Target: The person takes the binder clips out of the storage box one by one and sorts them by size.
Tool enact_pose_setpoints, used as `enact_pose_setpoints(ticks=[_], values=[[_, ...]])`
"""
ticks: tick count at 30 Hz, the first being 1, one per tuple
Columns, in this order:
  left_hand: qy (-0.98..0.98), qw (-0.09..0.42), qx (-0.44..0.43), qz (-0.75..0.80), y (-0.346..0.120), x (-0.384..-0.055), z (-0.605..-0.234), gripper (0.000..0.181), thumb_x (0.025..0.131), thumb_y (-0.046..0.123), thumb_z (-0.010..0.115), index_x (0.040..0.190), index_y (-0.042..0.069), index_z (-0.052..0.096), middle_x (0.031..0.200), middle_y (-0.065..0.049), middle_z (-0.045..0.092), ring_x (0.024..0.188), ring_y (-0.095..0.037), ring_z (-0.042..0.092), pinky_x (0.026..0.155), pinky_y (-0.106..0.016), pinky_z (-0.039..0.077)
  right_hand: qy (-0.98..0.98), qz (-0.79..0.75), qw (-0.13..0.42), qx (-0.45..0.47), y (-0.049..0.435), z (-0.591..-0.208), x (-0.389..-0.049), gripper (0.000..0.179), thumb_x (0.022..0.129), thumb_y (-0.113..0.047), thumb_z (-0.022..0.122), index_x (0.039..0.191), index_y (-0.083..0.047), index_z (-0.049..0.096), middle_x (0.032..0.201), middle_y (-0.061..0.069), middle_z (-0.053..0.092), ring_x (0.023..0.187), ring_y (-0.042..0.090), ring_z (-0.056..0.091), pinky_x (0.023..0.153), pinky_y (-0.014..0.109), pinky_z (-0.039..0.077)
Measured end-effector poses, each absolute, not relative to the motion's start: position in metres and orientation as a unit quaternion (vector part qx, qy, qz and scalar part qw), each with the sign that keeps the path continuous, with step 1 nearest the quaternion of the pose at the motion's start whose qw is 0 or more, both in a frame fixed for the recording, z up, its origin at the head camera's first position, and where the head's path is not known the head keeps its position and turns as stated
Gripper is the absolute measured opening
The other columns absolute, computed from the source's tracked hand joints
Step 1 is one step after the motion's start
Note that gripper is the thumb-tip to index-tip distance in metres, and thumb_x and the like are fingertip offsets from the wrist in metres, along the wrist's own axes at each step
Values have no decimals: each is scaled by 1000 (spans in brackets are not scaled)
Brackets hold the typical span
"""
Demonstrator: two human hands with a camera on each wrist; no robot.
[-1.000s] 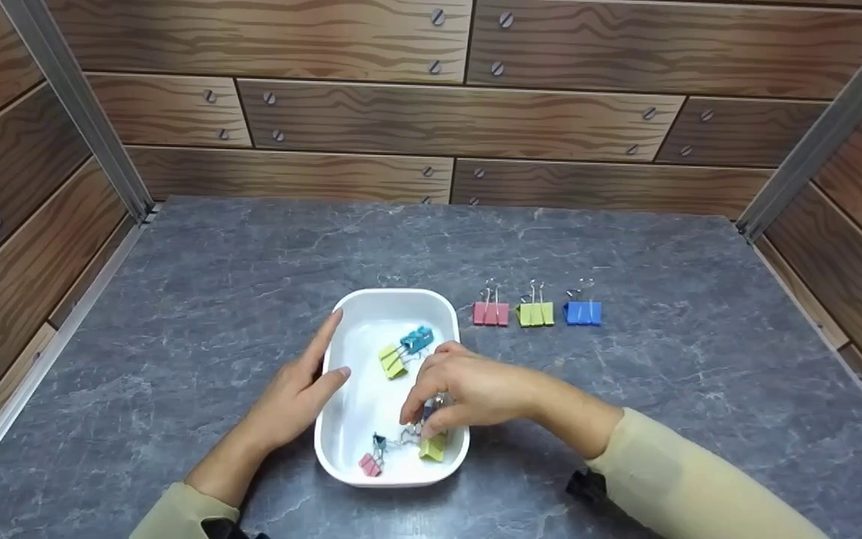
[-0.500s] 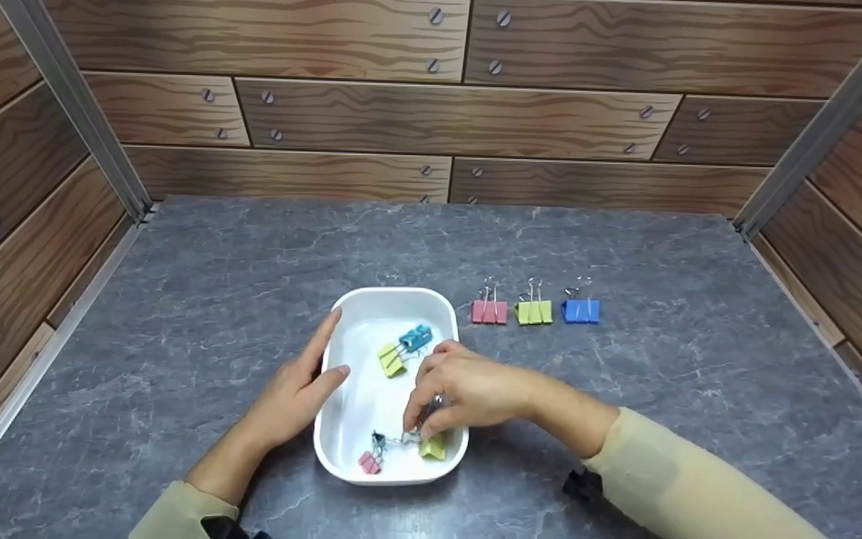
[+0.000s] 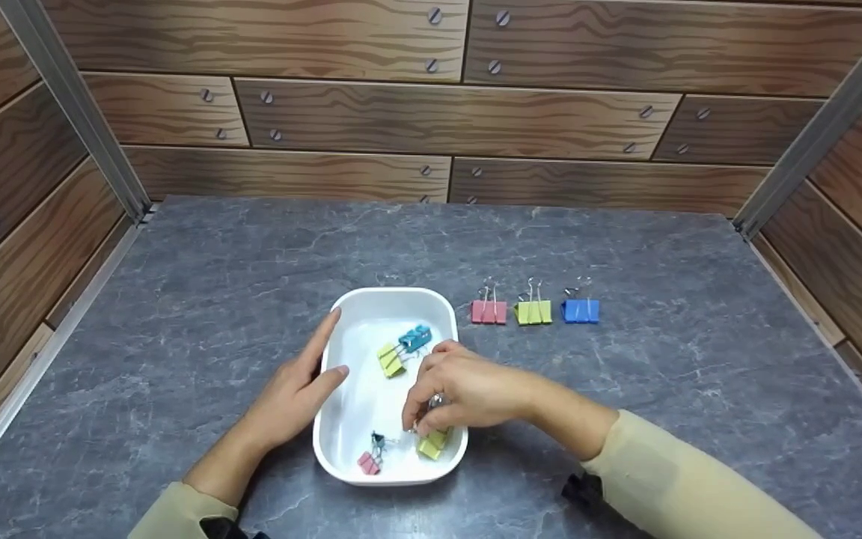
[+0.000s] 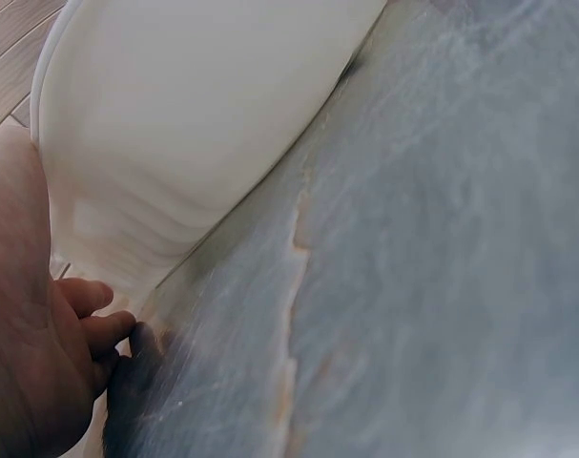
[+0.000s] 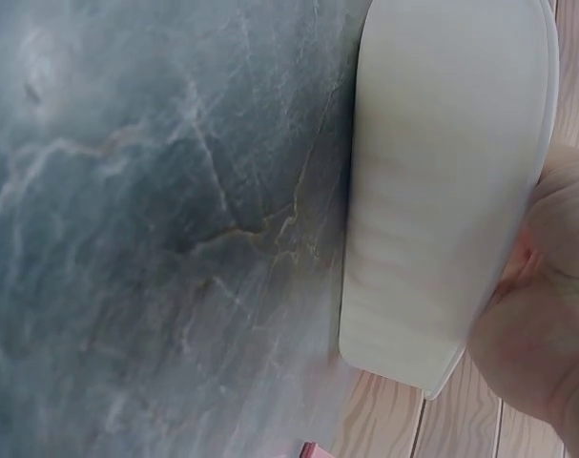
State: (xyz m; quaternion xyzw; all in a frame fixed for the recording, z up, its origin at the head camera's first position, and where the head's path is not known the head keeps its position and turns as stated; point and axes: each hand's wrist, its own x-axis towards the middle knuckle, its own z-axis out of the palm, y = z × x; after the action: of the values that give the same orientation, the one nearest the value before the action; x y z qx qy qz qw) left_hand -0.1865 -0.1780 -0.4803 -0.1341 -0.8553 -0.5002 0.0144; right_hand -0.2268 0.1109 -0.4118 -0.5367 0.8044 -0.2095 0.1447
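Note:
In the head view a white tray (image 3: 337,449) stands on the table. My left hand (image 3: 292,397) holds its left wall, thumb over the rim and fingers along the outside. My right hand (image 3: 468,389) reaches over the right rim, thumb and index finger pinching a yellow binder clip (image 3: 433,443) by its wire handles. Part of that clip, and whatever lies under the palm, is hidden. Also in the tray are a small pink binder clip (image 3: 369,463), a small dark teal one (image 3: 378,439), another yellow one (image 3: 390,361) and a blue-teal one (image 3: 415,338).
Right of the tray, a pink binder clip (image 3: 488,312), a yellow-green one (image 3: 533,312) and a blue one (image 3: 580,311) stand in a row, handles up. Wood-patterned walls (image 3: 461,120) enclose the grey marbled table (image 3: 266,254) at the back and sides.
The yellow clip at my right fingertips has tilted and its handles have shifted under the fingers. My right fingertips have moved slightly; my left hand keeps its place on the tray.

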Motion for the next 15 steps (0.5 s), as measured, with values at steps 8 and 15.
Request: enact_pose_setpoints(ticks=[8,15], values=[[-858,13,-129,-498,-178,-187,-478,74,108,28,60,171,36,22,164,-11,45,135,-25,58,102,-46,54,795,-311,176,-490,114,-413,-229,11,94,-26,82,104,-25,85,96,-20,74,98,3,58,108,37,35],[-854,17,-131,-504,-178,-186,-479,74,108,27,61,171,34,23,162,-14,46,130,-27,62,98,-44,56,749,-416,198,-475,113,-418,-233,9,96,-13,79,104,-13,83,94,-12,74,92,8,65,92,33,53]])
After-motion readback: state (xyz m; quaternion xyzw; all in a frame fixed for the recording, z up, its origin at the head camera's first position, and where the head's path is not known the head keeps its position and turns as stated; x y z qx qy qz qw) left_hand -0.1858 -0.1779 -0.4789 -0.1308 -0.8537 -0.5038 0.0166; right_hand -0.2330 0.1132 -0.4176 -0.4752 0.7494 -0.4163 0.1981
